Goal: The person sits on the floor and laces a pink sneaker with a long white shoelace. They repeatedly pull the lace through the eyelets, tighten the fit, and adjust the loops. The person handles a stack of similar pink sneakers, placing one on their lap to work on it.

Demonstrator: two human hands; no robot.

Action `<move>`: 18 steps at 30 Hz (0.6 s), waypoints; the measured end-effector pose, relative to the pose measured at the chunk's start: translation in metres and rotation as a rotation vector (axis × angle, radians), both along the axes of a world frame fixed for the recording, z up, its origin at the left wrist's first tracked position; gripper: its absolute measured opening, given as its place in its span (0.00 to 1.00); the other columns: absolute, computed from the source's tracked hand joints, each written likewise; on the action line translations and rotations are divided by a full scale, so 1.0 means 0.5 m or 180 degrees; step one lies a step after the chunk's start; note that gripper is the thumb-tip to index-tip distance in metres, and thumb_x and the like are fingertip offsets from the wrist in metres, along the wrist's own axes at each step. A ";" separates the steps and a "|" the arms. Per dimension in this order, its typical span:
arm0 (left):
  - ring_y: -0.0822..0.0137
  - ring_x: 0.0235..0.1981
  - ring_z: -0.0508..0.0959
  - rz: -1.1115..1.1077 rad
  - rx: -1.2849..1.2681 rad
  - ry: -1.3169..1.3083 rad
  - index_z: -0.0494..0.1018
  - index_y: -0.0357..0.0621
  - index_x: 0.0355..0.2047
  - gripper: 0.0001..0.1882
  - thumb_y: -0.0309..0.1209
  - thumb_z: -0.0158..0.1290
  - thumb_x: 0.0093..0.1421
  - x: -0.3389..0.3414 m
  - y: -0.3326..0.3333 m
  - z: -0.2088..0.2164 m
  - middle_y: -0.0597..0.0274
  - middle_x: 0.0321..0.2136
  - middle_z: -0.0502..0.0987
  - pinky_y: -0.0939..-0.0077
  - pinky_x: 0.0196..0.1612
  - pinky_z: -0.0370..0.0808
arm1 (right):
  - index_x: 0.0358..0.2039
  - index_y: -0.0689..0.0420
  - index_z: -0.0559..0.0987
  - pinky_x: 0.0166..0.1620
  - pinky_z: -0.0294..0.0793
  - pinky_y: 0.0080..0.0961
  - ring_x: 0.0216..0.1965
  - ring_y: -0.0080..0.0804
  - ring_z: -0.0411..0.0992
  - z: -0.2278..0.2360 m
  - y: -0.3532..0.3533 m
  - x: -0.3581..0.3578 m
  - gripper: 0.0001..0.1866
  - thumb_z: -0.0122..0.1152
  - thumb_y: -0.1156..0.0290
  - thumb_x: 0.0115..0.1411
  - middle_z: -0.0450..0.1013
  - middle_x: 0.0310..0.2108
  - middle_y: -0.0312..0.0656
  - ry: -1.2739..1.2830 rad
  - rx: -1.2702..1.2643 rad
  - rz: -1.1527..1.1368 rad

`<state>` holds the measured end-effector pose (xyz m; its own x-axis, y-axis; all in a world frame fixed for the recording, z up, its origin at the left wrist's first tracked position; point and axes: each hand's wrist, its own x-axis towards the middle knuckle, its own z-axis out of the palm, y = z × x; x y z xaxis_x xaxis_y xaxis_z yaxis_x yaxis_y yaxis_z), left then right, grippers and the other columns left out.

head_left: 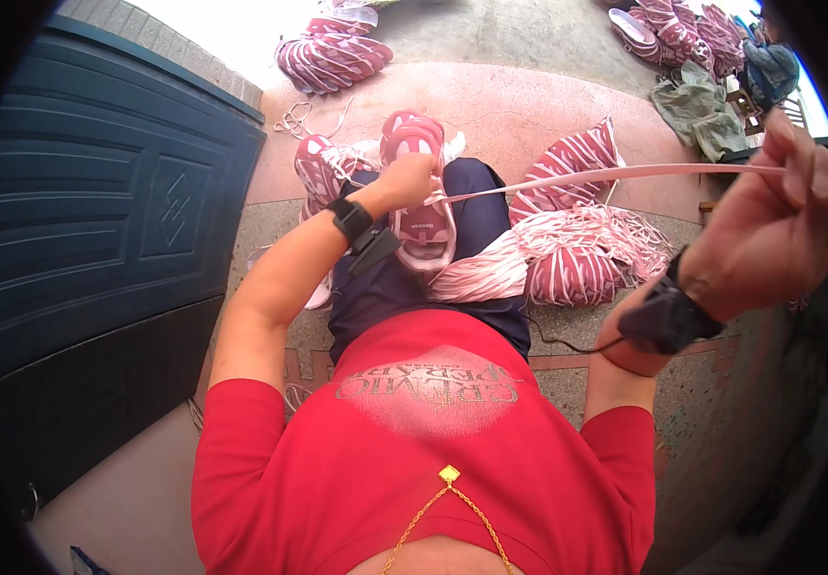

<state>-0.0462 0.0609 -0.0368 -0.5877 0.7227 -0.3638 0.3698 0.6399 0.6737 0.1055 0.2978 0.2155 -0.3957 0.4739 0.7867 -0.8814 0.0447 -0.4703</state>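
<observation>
A pink sneaker (423, 225) with a pale lining rests on my lap, its toe pointing away from me. My left hand (408, 182) is closed over its lacing area. From there a pale pink shoelace (615, 174) stretches taut to the right. Its far end is pinched between the fingers of my right hand (769, 225), raised out to the side. Left of my knee lies another pink sneaker (314, 163) with white laces. A thick hank of pale pink laces (490, 271) lies by my right thigh, partly over a striped pink-and-white bundle (575, 276).
Another striped bundle (558, 174) sits beyond the laces. Farther off are a pink stack (332, 62) and a pile with shoes (673, 34). A grey-green sack (697, 110) lies near another person (770, 72) at far right. A dark blue door (107, 192) stands on the left.
</observation>
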 end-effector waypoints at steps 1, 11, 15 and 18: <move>0.49 0.34 0.79 -0.0253 -0.0241 0.0190 0.77 0.34 0.32 0.14 0.34 0.58 0.50 -0.002 -0.018 -0.002 0.42 0.29 0.78 0.59 0.38 0.74 | 0.32 0.59 0.72 0.24 0.63 0.16 0.22 0.18 0.60 0.008 0.021 0.005 0.06 0.45 0.77 0.63 0.65 0.23 0.35 -0.0173 -0.0007 0.0372; 0.58 0.26 0.78 -0.0339 -0.0291 -0.0650 0.77 0.34 0.29 0.12 0.33 0.54 0.53 -0.027 -0.104 0.013 0.48 0.23 0.78 0.65 0.32 0.73 | 0.37 0.55 0.79 0.32 0.73 0.30 0.27 0.31 0.76 -0.486 -0.219 -0.080 0.11 0.57 0.64 0.58 0.78 0.31 0.43 -0.4496 0.2145 0.1252; 0.80 0.14 0.67 0.0747 0.0109 -0.1659 0.75 0.40 0.34 0.08 0.29 0.52 0.56 -0.048 -0.137 0.027 0.67 0.19 0.74 0.86 0.16 0.63 | 0.35 0.54 0.78 0.31 0.74 0.36 0.28 0.41 0.76 -0.551 -0.299 -0.056 0.10 0.55 0.66 0.54 0.76 0.28 0.45 -0.3824 0.3257 0.0061; 0.83 0.10 0.63 0.1147 0.0215 -0.1812 0.72 0.43 0.39 0.09 0.29 0.51 0.57 -0.047 -0.164 0.027 0.69 0.17 0.73 0.89 0.12 0.57 | 0.32 0.57 0.75 0.30 0.75 0.35 0.27 0.40 0.76 -0.593 -0.330 -0.066 0.08 0.54 0.67 0.54 0.75 0.25 0.43 -0.3495 0.3509 -0.0565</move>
<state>-0.0696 -0.0210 -0.0232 -0.5264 0.5495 -0.6488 -0.2831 0.6062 0.7432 0.0724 0.1328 -0.0812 -0.9901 -0.0182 0.1389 -0.0888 0.8488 -0.5213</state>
